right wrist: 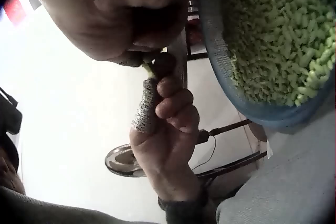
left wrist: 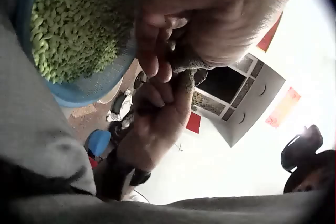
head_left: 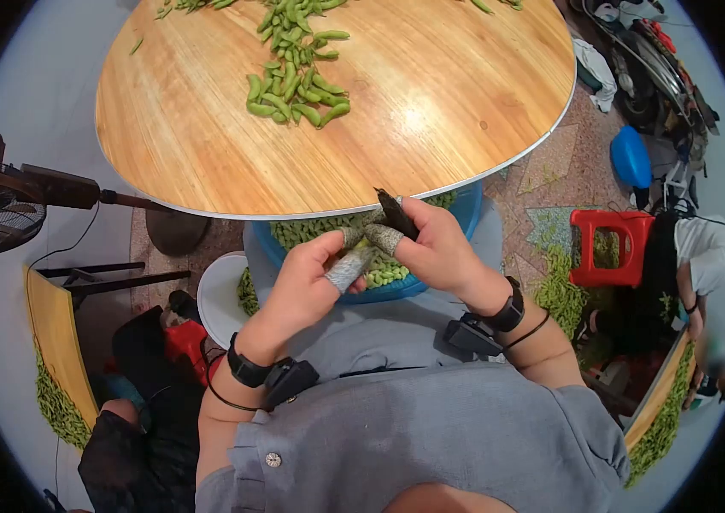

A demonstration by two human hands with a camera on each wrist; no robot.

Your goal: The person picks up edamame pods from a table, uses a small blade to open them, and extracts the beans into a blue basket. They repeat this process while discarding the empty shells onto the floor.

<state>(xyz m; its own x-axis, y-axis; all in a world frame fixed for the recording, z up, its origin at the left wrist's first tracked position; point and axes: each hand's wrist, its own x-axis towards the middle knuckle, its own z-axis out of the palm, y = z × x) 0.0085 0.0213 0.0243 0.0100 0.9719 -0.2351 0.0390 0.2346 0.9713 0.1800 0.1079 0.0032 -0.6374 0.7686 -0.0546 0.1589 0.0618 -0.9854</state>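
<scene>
Pinching a mostly hidden green pod [right wrist: 149,69] between them, the left grip [head_left: 307,278] and right grip [head_left: 441,250] are narrow, over the blue basin [left wrist: 79,95] of beans [right wrist: 278,35], just beside the desk [head_left: 431,145].

The left hand [head_left: 304,285] and right hand [head_left: 445,258] met at the near curved edge of a wooden table [head_left: 456,107], the barrier ahead; their height against it could not be judged. Above both hands lay open space. Below, a blue basin [head_left: 470,218] of green beans [head_left: 390,274] limited downward reach. Green pods [head_left: 298,90] obstructed the table's middle, with a wide passage over wood to their right. A white bucket [head_left: 217,297] stood beside the basin, left; 1 red stool [head_left: 585,252] stood farther right.
</scene>
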